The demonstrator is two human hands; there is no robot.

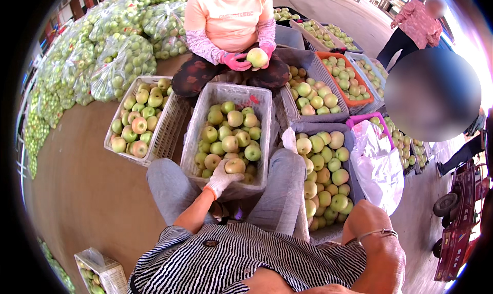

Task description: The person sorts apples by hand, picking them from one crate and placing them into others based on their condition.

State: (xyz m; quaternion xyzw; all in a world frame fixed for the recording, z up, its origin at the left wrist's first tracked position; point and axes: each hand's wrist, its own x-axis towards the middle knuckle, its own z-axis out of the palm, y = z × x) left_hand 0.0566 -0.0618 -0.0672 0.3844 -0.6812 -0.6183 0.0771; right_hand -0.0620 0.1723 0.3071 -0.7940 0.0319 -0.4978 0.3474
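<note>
My left hand [223, 179], in a white knit glove with an orange cuff, grips a green-and-red apple [235, 165] at the near end of a whitish plastic crate [265, 101]. Many similar apples [230, 143] lie inside that crate, which sits between my knees. My right hand [366, 217] appears bent at the wrist beside my striped shirt, below a bracelet. Its fingers are hidden. Just beyond it stands a cloth-lined crate [356, 170] full of apples, right of my knee.
Opposite me sits a person [231, 20] in pink gloves, holding an apple [257, 58]. A white crate of apples [165, 128] stands left. Bagged apples [123, 59] are piled behind it. Lined crates [316, 63], a plastic bag [375, 167] and a red vehicle [458, 224] are right.
</note>
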